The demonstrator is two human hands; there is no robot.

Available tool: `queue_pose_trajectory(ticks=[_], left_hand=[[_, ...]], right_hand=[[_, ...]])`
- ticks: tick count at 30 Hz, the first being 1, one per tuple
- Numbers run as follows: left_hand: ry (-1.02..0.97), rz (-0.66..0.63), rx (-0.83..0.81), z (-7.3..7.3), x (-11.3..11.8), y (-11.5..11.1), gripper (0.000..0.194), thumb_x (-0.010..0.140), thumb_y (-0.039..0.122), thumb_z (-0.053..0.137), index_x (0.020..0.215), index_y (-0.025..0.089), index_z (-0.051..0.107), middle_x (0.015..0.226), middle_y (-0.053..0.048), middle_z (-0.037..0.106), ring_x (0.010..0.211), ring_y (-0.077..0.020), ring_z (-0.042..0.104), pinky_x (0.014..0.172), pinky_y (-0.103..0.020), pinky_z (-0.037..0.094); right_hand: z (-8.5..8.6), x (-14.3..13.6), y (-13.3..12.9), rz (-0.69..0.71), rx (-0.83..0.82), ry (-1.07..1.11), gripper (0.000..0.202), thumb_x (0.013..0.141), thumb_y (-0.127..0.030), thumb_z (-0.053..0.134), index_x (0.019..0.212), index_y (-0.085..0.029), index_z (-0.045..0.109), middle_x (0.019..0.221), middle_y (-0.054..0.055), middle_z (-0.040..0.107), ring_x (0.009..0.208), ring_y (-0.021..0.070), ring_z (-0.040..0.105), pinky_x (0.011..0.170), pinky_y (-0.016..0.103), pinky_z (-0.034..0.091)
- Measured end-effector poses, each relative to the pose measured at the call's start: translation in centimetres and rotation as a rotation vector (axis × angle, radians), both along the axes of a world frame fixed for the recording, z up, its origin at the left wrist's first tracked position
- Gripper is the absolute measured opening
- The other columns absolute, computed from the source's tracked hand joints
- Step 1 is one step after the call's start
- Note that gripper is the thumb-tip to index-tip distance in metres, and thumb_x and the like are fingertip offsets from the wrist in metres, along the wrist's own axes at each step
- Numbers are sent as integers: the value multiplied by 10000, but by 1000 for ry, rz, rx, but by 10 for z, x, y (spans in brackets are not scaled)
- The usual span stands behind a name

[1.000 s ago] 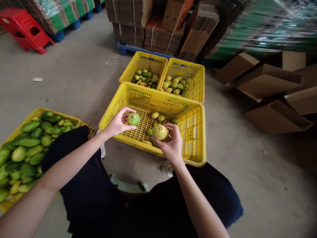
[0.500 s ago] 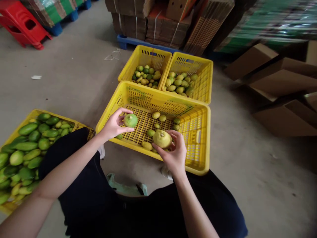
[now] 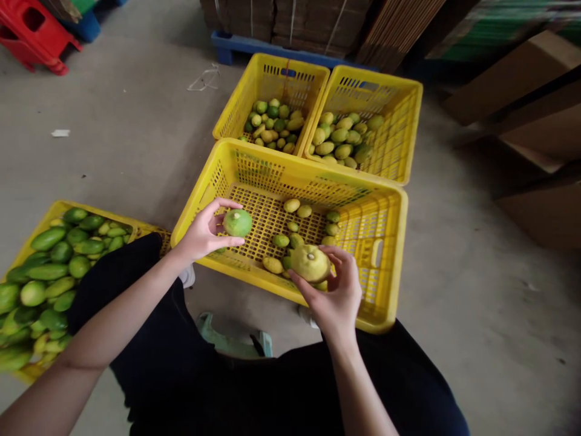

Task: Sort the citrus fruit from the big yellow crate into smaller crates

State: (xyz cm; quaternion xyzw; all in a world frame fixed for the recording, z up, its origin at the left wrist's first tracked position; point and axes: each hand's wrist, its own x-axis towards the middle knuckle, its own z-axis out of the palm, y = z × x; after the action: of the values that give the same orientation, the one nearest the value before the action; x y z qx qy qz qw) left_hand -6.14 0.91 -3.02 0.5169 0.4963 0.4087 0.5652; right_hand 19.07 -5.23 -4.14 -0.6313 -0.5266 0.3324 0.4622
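My left hand (image 3: 209, 231) grips a round green lemon (image 3: 237, 223) between thumb and fingers, over the left part of a large yellow crate (image 3: 290, 158). In my right hand (image 3: 338, 284) is a bigger, yellowish lemon (image 3: 310, 263), its stem end facing up, held over the crate's near right side. On the slatted floor of this crate lie several small yellow and green lemons (image 3: 291, 206), some partly hidden behind the fruit in my right hand.
Behind stand two yellow crates (image 3: 267, 66) (image 3: 415, 130) partly filled with lemons. At left, a yellow crate (image 3: 143, 229) is heaped with green fruit (image 3: 49, 271). Cardboard boxes (image 3: 544, 139) lie at right, a blue pallet (image 3: 254, 47) behind, a red stool (image 3: 36, 33) at far left.
The view has tilted down and shifted slightly. My right hand, with its lemon, has moved a little right and down; my left hand keeps its green lemon in nearly the same place.
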Motion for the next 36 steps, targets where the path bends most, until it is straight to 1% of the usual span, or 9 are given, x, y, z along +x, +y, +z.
queue_pose_trajectory(ticks=[6, 9, 12, 15, 18, 20, 23, 28, 36], left_hand=[[32, -10, -42, -5, -1, 0, 613, 595, 303, 908, 1099, 208, 573, 1107, -57, 664, 858, -171, 675, 750, -304, 573], [21, -17, -90, -5, 3, -2, 557, 623, 382, 896, 1051, 198, 590, 1063, -55, 682, 845, -174, 684, 725, -292, 574], [-12, -52, -272, -6, 12, -7, 504, 694, 575, 805, 927, 174, 606, 867, -35, 691, 691, -153, 675, 599, -263, 557], [-57, -86, -504, -10, 24, -14, 584, 710, 735, 690, 802, 164, 606, 691, -17, 665, 525, -122, 628, 505, -238, 516], [-89, -77, -673, -14, 33, -21, 630, 698, 788, 648, 736, 161, 610, 589, -11, 638, 460, -109, 594, 480, -222, 496], [-105, -97, -723, -14, 36, -24, 638, 694, 792, 649, 712, 156, 621, 556, -15, 632, 451, -109, 583, 480, -220, 493], [-127, -139, -728, -10, 36, -28, 652, 695, 798, 647, 686, 146, 640, 540, -22, 637, 451, -107, 574, 493, -220, 497], [-123, -154, -724, -7, 35, -28, 686, 705, 811, 625, 696, 127, 668, 555, -42, 661, 473, -112, 606, 499, -204, 494], [-216, -41, -641, -15, 41, -21, 570, 758, 689, 697, 773, 120, 671, 593, -31, 681, 475, -114, 630, 500, -199, 501]], right_hand=[[-2, -5, 2, 14, -35, 48, 471, 650, -336, 829, 1041, -267, 576, 1076, 45, 598, 1014, 244, 624, 761, 379, 582], [0, -8, 2, 22, -106, 145, 527, 612, -354, 858, 1038, -261, 563, 1036, 36, 628, 951, 232, 650, 737, 359, 589], [3, -10, 3, 18, -282, 354, 502, 646, -440, 827, 1028, -251, 560, 973, 25, 657, 861, 223, 673, 668, 334, 602], [7, -14, 5, 18, -551, 619, 391, 760, -516, 691, 1004, -234, 574, 925, 40, 675, 754, 218, 680, 529, 325, 606], [9, -18, 5, 45, -781, 828, 346, 833, -512, 607, 993, -205, 584, 772, 39, 674, 556, 178, 642, 393, 288, 565], [11, -20, 4, 83, -852, 932, 350, 863, -520, 584, 967, -185, 597, 684, 31, 663, 467, 155, 616, 362, 264, 549], [14, -21, 3, 110, -877, 1017, 372, 891, -542, 555, 919, -175, 611, 633, 29, 662, 424, 148, 615, 347, 243, 542], [15, -21, 6, 49, -894, 1025, 389, 962, -499, 435, 877, -164, 613, 580, 42, 648, 404, 149, 610, 342, 221, 526], [14, -32, 13, -49, -789, 1012, 197, 921, -347, 507, 987, -188, 604, 672, 29, 684, 539, 172, 651, 412, 273, 569]])
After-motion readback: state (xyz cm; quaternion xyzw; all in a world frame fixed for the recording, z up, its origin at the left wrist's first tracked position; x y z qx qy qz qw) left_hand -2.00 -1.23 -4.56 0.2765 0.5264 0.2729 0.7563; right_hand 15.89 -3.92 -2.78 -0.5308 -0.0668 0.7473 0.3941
